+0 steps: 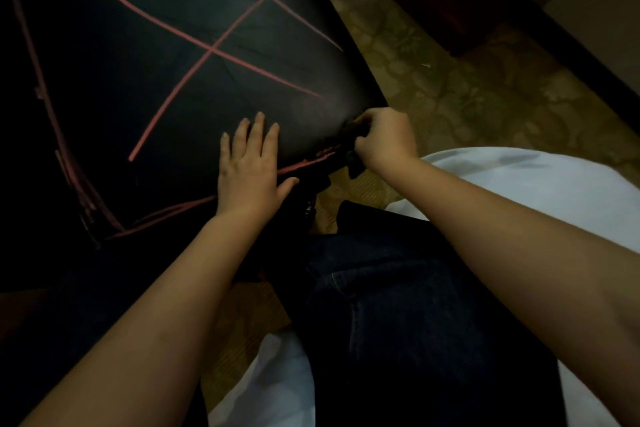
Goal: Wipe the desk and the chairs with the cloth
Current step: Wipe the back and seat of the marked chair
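Wiping the chair is the step in hand, I think: its black seat carries pink lines, not yet cleaned. The left hand lies flat on the seat's near part, fingers straight, holding nothing. To its right, at the seat's corner, the dark cloth is bunched in the right hand, fingers curled round it, wrist bent; in this dim light the cloth's edges are perhaps hidden. Next the cloth should sweep left over the lines with firm pressure.
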A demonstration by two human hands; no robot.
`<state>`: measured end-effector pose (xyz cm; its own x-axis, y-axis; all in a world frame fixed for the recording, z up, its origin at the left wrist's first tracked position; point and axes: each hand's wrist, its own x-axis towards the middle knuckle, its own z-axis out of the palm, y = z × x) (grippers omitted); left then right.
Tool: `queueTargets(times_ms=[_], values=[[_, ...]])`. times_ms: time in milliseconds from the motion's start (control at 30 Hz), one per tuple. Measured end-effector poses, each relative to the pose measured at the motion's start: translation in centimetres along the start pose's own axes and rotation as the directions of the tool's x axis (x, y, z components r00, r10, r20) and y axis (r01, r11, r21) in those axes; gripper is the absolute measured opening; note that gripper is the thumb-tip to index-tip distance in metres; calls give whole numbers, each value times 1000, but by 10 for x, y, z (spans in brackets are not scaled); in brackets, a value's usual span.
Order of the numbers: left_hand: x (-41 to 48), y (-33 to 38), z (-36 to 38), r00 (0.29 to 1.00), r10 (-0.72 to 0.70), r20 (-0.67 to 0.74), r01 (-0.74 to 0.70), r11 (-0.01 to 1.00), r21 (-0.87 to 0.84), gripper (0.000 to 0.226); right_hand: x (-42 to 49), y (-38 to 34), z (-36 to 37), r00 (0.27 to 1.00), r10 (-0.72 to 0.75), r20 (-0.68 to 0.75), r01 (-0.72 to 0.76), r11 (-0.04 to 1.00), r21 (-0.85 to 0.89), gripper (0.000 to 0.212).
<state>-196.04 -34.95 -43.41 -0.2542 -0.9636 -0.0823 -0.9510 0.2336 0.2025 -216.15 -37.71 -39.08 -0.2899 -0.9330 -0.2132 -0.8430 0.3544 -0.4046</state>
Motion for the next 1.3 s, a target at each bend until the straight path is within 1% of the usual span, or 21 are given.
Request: queueTargets(times_ms=[67,100,167,267,333,367,433,500,567,600,633,700,767,833,900,1000,1100,1133,1200,1233,1300], values=[[0,1,-1,1000,-9,12,9,1000,-4,91,-3,-2,2,993,-71,93,65,996,58,29],[0,0,-2,1000,-8,16,9,1000,-2,92,-2,1,1,993,-60,103,50,993,105,30],[-1,-5,-3,1000,-4,19,4,1000,9,92,7,14,-6,999,29,29,-32,990,137,30],[-3,-13,-4,1000,-25,8,25,999,28,96,15,31,-14,984,165,-64,-161,985,66,31],[-3,-15,-7,999,-48,3,48,999,24,99,14,27,-12,982,170,-77,-170,985,5,29],[-3,-15,-8,998,-58,4,58,998,20,99,11,20,-9,989,133,-69,-135,991,-19,28],[-2,-12,-9,997,-73,19,72,997,18,99,0,2,-1,1000,10,-6,-10,1000,-17,26],[-2,-8,-10,996,-86,36,86,996,8,99,-15,-12,9,987,-139,80,138,990,8,28],[-4,-8,-9,995,-89,42,89,996,2,98,-20,-15,15,969,-217,117,214,976,32,30],[-6,-9,-9,995,-86,43,86,996,3,97,-16,-13,13,974,-202,99,199,979,37,30],[-7,-12,-9,996,-85,42,85,996,3,96,-8,-7,10,986,-154,63,151,988,44,31],[-9,-18,-11,995,-94,29,95,996,-4,95,9,11,-1,1000,-6,-30,7,999,44,30],[-10,-22,-12,995,-102,21,102,995,-14,95,21,32,-8,987,116,-114,-117,993,1,26],[-10,-23,-12,996,-91,21,91,996,-21,95,21,38,-5,981,147,-125,-152,988,-27,25],[-9,-21,-12,996,-88,27,89,996,-22,94,14,27,1,993,71,-92,-77,994,-71,28],[-6,-15,-14,991,-122,51,123,992,-13,93,1,1,7,990,-136,-31,134,989,-64,30],[-4,-9,-15,983,-155,93,156,988,0,94,-13,-17,16,932,-358,62,360,933,-18,25],[-5,-9,-15,983,-155,101,156,988,2,94,-14,-19,18,911,-403,88,406,914,-20,24],[-7,-14,-14,986,-136,97,137,991,-3,93,-7,-14,17,911,-410,52,412,908,-69,25],[-8,-17,-15,988,-122,92,124,992,-7,92,-1,-8,14,929,-371,1,369,924,-101,26],[-9,-24,-17,991,-97,96,98,995,-10,91,14,8,6,973,-209,-102,194,972,-135,27]])
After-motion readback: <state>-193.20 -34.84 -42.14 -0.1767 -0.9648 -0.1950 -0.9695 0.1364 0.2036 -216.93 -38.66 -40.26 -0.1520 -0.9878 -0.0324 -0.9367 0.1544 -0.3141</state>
